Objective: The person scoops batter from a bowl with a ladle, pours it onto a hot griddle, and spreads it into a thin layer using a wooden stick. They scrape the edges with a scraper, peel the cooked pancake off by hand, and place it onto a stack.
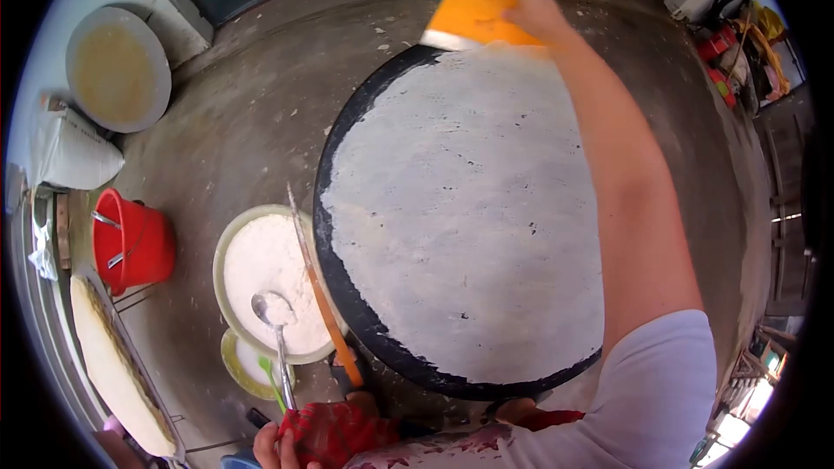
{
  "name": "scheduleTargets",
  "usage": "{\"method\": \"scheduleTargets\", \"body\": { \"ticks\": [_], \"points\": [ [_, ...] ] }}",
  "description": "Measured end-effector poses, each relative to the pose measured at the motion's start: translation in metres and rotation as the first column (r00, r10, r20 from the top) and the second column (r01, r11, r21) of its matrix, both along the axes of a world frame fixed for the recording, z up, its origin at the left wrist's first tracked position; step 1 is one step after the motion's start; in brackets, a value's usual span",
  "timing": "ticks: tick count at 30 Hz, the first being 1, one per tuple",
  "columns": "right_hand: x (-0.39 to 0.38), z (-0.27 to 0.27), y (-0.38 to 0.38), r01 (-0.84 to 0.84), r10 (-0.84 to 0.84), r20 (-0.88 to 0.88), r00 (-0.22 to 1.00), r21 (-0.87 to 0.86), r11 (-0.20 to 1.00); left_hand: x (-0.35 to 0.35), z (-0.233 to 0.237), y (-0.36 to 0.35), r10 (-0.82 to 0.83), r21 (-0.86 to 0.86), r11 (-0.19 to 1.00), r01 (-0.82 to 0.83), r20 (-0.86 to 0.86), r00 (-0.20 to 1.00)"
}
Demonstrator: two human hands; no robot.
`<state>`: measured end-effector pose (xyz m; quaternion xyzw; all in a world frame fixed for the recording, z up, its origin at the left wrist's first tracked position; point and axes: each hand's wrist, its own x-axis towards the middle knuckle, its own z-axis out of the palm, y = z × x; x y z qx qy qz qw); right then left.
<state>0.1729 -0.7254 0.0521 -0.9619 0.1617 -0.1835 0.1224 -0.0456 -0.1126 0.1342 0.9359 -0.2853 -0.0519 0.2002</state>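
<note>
My right hand (532, 13) is closed on an orange scraper (476, 13), its pale edge at the far rim of a large round black griddle (347, 313). A thin layer of whitish batter (460, 208) covers most of the griddle, with small holes and a ragged border. My left hand (278, 449) is low in the view beside the red checked cloth (334, 434); its visible fingers are loosely bent and slightly apart, with nothing seen in them. Near it are the handles of a metal ladle (281, 339) and a green spoon (272, 375).
Left of the griddle stands a basin of white batter (261, 252), with a long flat stick (323, 300) across its rim. A smaller yellow-green bowl (233, 365), a red bucket (135, 243), a white sack (78, 152) and a round tray (119, 69) are further left.
</note>
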Motion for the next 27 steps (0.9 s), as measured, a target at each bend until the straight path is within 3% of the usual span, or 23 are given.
{"method": "scheduleTargets", "body": {
  "ticks": [3,5,7,10,11,12,15,17,19,20,22,24,25,26,27],
  "points": [
    [0.051,-0.005,0.069,-0.347,0.344,0.044,0.938,0.081,0.935,-0.005,-0.001,0.007,0.034,-0.018,0.999,-0.034,0.01,0.999],
    [0.065,-0.002,0.132,-0.476,0.479,0.031,0.877,0.176,0.861,-0.007,-0.003,0.011,0.045,-0.046,0.998,-0.044,0.019,0.999],
    [0.057,0.016,0.203,-0.583,0.6,-0.092,0.794,0.16,0.796,-0.01,-0.001,0.017,0.058,-0.07,0.996,-0.056,0.024,0.998],
    [0.022,0.029,0.289,-0.791,0.823,-0.167,0.543,0.229,0.568,-0.013,0.002,0.025,0.056,-0.097,0.994,-0.052,0.033,0.998],
    [0.0,0.038,0.316,-0.829,0.865,-0.231,0.445,0.258,0.496,-0.017,0.002,0.03,0.063,-0.097,0.994,-0.06,0.034,0.997],
    [-0.029,0.052,0.344,-0.761,0.853,-0.346,0.391,0.401,0.511,-0.02,0.0,0.035,0.072,-0.118,0.991,-0.064,0.071,0.995],
    [-0.125,0.033,0.406,-0.928,0.836,-0.543,0.073,0.27,0.256,-0.029,0.005,0.05,0.064,-0.168,0.984,-0.051,0.075,0.995],
    [-0.197,0.05,0.426,-0.977,0.842,-0.538,-0.042,0.2,0.079,-0.04,-0.001,0.063,0.123,-0.177,0.978,-0.108,0.075,0.99],
    [-0.256,0.041,0.434,-0.926,0.831,-0.549,-0.088,0.353,0.135,-0.045,-0.009,0.071,0.146,-0.258,0.959,-0.116,0.102,0.984],
    [-0.273,0.045,0.43,-0.926,0.83,-0.553,-0.075,0.347,0.147,-0.048,-0.012,0.075,0.161,-0.296,0.948,-0.121,0.114,0.98],
    [-0.307,0.057,0.421,-0.91,0.863,-0.497,0.096,0.309,0.278,-0.05,-0.013,0.078,0.167,-0.319,0.942,-0.108,0.163,0.972],
    [-0.329,0.079,0.406,-0.797,0.813,-0.383,0.438,0.253,0.548,-0.05,-0.013,0.08,0.147,-0.332,0.94,-0.078,0.188,0.971],
    [-0.338,0.085,0.396,-0.667,0.708,-0.468,0.529,0.285,0.688,-0.05,-0.014,0.079,0.135,-0.337,0.94,-0.058,0.21,0.968],
    [-0.35,0.087,0.383,-0.428,0.55,-0.452,0.702,0.348,0.834,-0.05,-0.014,0.078,0.146,-0.36,0.93,-0.068,0.195,0.97],
    [-0.364,0.096,0.369,-0.253,0.397,-0.424,0.814,0.355,0.9,-0.051,-0.015,0.078,0.124,-0.362,0.931,-0.045,0.196,0.973]
  ]
}}
